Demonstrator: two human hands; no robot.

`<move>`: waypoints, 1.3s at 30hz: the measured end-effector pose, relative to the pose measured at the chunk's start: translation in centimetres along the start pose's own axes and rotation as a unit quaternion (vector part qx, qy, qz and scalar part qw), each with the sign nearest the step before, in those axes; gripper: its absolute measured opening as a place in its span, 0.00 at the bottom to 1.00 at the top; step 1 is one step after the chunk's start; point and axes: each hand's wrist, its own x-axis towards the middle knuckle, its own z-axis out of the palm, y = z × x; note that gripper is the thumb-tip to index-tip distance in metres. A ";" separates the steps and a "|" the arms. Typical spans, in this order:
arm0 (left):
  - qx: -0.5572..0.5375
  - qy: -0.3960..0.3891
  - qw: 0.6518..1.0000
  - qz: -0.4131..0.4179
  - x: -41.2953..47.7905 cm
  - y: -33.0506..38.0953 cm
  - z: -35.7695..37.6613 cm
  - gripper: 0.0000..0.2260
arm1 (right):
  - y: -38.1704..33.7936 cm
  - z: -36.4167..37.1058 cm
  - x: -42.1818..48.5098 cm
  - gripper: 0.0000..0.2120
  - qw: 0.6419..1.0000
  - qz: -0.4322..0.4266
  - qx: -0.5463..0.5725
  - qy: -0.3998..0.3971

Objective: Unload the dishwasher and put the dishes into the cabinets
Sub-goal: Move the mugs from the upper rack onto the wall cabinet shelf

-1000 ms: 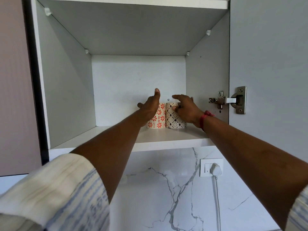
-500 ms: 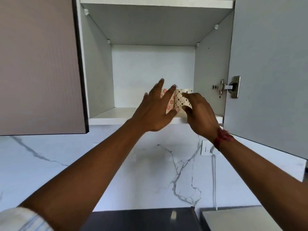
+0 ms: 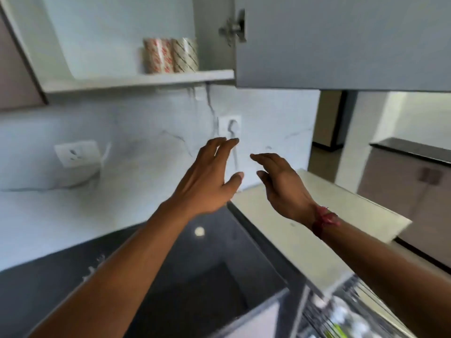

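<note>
The left hand (image 3: 207, 184) and right hand (image 3: 283, 186) hang empty, fingers loosely spread, while the two cups (image 3: 168, 57) stand together near the shelf's (image 3: 136, 80) right end; the open cabinet door (image 3: 341, 40) overhead could catch a head rising from what seems, through blur, the dishwasher rack (image 3: 346, 313).

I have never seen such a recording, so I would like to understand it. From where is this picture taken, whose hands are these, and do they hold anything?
There is no machine here. A person wears a camera on the head, so the single picture looks forward and down over their own arms. The left hand and the right hand hang in the air in front of the marble wall, fingers relaxed, holding nothing. Above them, on the shelf of an open cabinet, a cup with red flowers and a cup with dark marks stand side by side. Below lies a black counter. At the lower right is a blurred dishwasher rack with dishes in it.
</note>
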 end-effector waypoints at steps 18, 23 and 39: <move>-0.180 -0.270 0.946 -0.022 -10.0 21.7 24.2 0.21 | 16.7 -13.7 -34.9 0.16 0.942 0.285 0.017 -0.175; -0.187 -0.357 0.913 -0.056 -12.6 27.6 32.6 0.21 | 21.1 -15.6 -42.0 0.15 0.912 0.344 0.047 -0.218; -0.112 -0.385 0.905 -0.140 -13.9 27.4 55.6 0.24 | 30.4 -4.9 -52.7 0.23 0.821 0.478 0.064 -0.306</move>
